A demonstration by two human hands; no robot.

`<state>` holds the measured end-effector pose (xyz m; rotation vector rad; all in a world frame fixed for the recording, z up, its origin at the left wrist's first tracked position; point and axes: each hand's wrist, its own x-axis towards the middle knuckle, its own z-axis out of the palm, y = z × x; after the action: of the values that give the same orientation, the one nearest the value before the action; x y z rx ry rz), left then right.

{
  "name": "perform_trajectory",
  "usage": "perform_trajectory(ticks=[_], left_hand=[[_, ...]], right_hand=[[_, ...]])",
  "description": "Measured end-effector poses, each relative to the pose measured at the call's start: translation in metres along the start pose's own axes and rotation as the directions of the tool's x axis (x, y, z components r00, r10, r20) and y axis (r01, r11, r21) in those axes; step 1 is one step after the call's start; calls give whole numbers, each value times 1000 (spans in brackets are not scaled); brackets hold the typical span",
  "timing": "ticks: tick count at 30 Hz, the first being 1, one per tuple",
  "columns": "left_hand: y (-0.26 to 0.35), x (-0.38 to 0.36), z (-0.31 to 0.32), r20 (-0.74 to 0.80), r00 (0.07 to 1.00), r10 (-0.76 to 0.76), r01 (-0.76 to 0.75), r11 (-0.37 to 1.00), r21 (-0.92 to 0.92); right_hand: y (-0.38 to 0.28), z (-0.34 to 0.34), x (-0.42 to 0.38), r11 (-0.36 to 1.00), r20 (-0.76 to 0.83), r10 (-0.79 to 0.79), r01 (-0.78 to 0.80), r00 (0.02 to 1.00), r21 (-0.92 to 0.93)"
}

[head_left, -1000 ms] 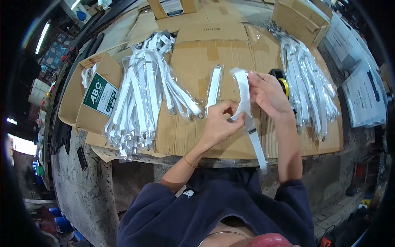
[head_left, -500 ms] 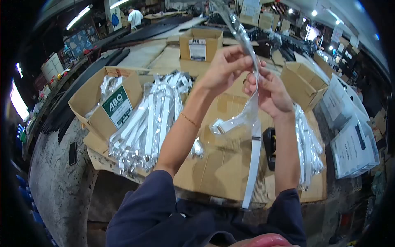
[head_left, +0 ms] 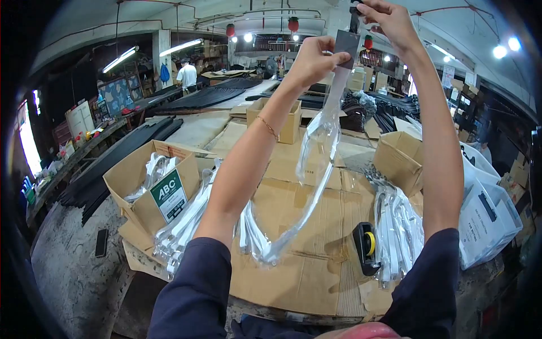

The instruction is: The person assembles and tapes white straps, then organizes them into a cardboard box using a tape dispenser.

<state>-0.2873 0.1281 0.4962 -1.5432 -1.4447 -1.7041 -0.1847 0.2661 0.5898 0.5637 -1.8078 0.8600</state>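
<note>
My left hand (head_left: 314, 63) is raised and closed, thumb and fingers pinching a dark grey card (head_left: 346, 40). From that grip a white strap in a clear plastic sleeve (head_left: 323, 189) hangs down and curves left onto the cardboard. Higher up, at the top edge of the view, my right hand (head_left: 390, 24) pinches a small black piece (head_left: 354, 18) just above the card. Below my hands lie piles of similar sleeved white straps: one on the left (head_left: 189, 217), partly hidden by my left forearm, and another on the right (head_left: 395, 231).
A flattened cardboard sheet (head_left: 288, 282) covers the table. A box with a green label (head_left: 121, 189) holds more straps. Other boxes stand at the back (head_left: 289, 121) and right (head_left: 395, 158). A tape dispenser (head_left: 364, 248), white bins (head_left: 483, 226) and a phone (head_left: 101, 243) lie around. A person (head_left: 187, 74) stands far off.
Both hands have risen and moved apart, the right one going higher. The grey card now shows in the left hand. The strap's lower end has swung left; the view has tilted up.
</note>
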Motion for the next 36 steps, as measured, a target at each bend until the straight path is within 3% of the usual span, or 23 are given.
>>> perform_trajectory(ticks=[1, 2, 4, 6, 7, 13, 14, 16, 18, 20, 23, 26, 29, 34, 36], left_hand=[[-1, -4, 1, 0, 1000, -5, 5, 1000, -2], [-2, -8, 2, 9, 998, -68, 67, 995, 74], [0, -18, 4, 14, 990, -140, 137, 979, 149], [1, -28, 10, 138, 955, -264, 292, 921, -259], [5, -32, 10, 208, 932, -296, 350, 883, -314], [-3, -42, 10, 182, 953, -243, 288, 913, -289], [-4, -43, 11, 180, 954, -238, 281, 922, -268], [7, -44, 17, 174, 947, -270, 313, 900, -303], [15, -39, 20, 169, 938, -301, 342, 877, -336], [19, -40, 23, 254, 877, -408, 480, 759, -439], [23, -44, 31, 208, 871, -446, 490, 743, -457], [25, -47, 37, 137, 872, -471, 476, 747, -464], [24, -52, 34, 181, 871, -457, 484, 737, -472], [21, -60, 30, 209, 822, -530, 564, 704, -432], [19, -64, 29, 179, 824, -538, 560, 722, -406]], right_hand=[[-2, -2, -2, 993, 22, 115, -115, 993, 13], [0, 0, -4, 993, 26, 121, -121, 992, 14], [12, 7, -9, 948, 48, 181, -187, 982, 259], [23, 10, -11, 932, 101, 227, -246, 969, 267], [28, 10, -11, 915, 151, 263, -296, 953, 275], [35, 10, -14, 864, 211, 237, -305, 948, 401], [34, 12, -17, 864, 211, 238, -306, 948, 400], [23, 18, -23, 910, 54, 299, -302, 953, 284], [27, 21, -22, 920, 61, 306, -312, 950, 238], [32, 23, -26, 923, 76, 325, -333, 943, 192], [25, 26, -39, 920, 138, 340, -359, 930, 154], [29, 29, -48, 888, 194, 334, -377, 922, 264], [29, 32, -57, 935, 229, 226, -277, 947, 221], [12, 33, -81, 940, 156, 302, -321, 940, 115], [16, 33, -85, 942, 126, 269, -288, 955, 172]])
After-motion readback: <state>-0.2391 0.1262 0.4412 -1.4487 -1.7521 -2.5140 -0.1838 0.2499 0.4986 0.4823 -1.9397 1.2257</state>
